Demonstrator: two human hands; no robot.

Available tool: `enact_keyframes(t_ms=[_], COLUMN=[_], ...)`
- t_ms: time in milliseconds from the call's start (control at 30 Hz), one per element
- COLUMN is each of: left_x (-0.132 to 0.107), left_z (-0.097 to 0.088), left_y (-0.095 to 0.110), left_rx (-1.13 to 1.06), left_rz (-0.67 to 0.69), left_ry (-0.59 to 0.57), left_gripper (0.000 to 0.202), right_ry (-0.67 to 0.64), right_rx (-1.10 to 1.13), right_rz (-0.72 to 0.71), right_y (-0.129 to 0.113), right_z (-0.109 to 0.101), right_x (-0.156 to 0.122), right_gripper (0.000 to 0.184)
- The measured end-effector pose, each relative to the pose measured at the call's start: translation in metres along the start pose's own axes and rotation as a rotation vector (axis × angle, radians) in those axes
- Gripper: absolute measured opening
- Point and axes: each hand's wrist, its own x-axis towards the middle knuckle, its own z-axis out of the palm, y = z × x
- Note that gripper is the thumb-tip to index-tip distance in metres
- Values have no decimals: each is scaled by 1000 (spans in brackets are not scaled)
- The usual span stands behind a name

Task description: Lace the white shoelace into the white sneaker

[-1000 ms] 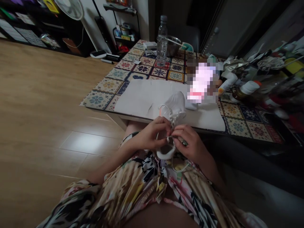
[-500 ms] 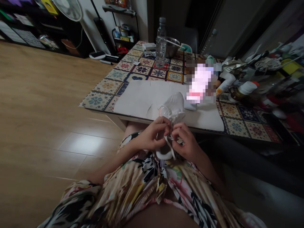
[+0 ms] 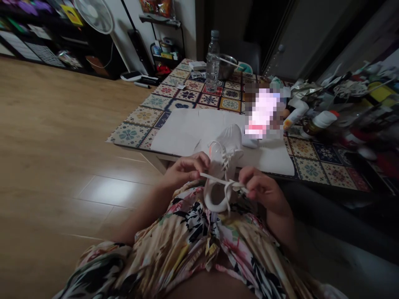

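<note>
A white lace-up shoe point(image 3: 231, 137) lies with its toe on a white sheet point(image 3: 181, 128) at the table edge and its heel towards my lap. Above the shoe's opening a white shoelace point(image 3: 215, 179) is stretched sideways, with a loop and a loose end hanging near its right part. My left hand point(image 3: 188, 169) pinches the lace at the left of the shoe. On the right side, my right hand point(image 3: 260, 189) is closed on the lace by the loop. The lower laces cross over the shoe's tongue.
On the patterned tabletop point(image 3: 127, 132) stand a clear plastic bottle point(image 3: 213, 62) and a metal bowl point(image 3: 227, 66). A blurred-out lit screen point(image 3: 263, 112) is beyond the shoe. Several bottles, including a white-topped one point(image 3: 322, 120), crowd the right side. A fan point(image 3: 95, 14) stands far left.
My hands have moved apart, left and right, from close together over the shoe. The lace between them is now drawn out straight, with a loop at the right.
</note>
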Motion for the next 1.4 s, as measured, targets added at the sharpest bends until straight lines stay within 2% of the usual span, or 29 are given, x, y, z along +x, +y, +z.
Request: enact_keyframes(t_ms=[67, 167, 300, 333, 400, 467, 533, 567, 633, 700, 833, 933, 1000, 1100, 1167, 1233, 1300, 1400], left_x=[-1, 0, -1, -3, -7, -11, -12, -12, -9, -5, -2, -5, -7, -9, -9, -9, -7, -5], left_z=[-5, -6, -3, -1, 5, 14, 27, 33, 42, 46, 45, 46, 48, 50, 50, 50, 49, 49], left_y=[4, 13, 27, 29, 32, 33, 33, 31, 28, 23, 18, 19, 20, 21, 20, 19, 19, 21], left_rx=[-62, -156, -263, -269, -242, -106, 94, 155, 225, 282, 379, 422, 420, 402, 400, 414, 432, 452], left_rz=[71, 250, 430, 465, 501, 373, 114, 7, -61, 8, 193, 189, 143, 130, 168, 218, 287, 391], left_ry=[53, 123, 201, 182, 72, -42, -55, -18, -3, -17, -35, -88, -134, -183, -173, -124, -67, -16], left_gripper=[51, 63, 60, 56, 45, 29, 10, 14, 24, 21, 10, 5, 5, 4, 3, 4, 9, 11], right_ry=[107, 332, 606, 648, 707, 697, 551, 453, 280, 191, 170, 181, 233, 432, 553, 581, 476, 238], right_rx=[117, 242, 306, 290, 194, 11, -201, -286, -392, -444, -472, -446, -398, -300, -244, -231, -280, -388], right_rz=[-71, -150, -139, -121, -81, -43, -35, -54, -125, -192, -231, -204, -166, -59, 8, 30, -4, -93], right_y=[-3, -10, -15, -14, -12, -10, -10, -11, -14, -17, -21, -21, -19, -13, -9, -8, -9, -15], right_z=[-5, -12, -17, -15, -5, 10, 26, 32, 40, 43, 40, 39, 40, 45, 48, 50, 48, 44], right_x=[0, 3, 4, 4, 2, 1, 1, 1, 3, 5, 8, 5, 2, -3, -5, -5, -4, 1], right_gripper=[37, 42, 37, 35, 32, 23, 10, 6, 10, 11, 11, 12, 13, 8, 13, 19, 23, 26])
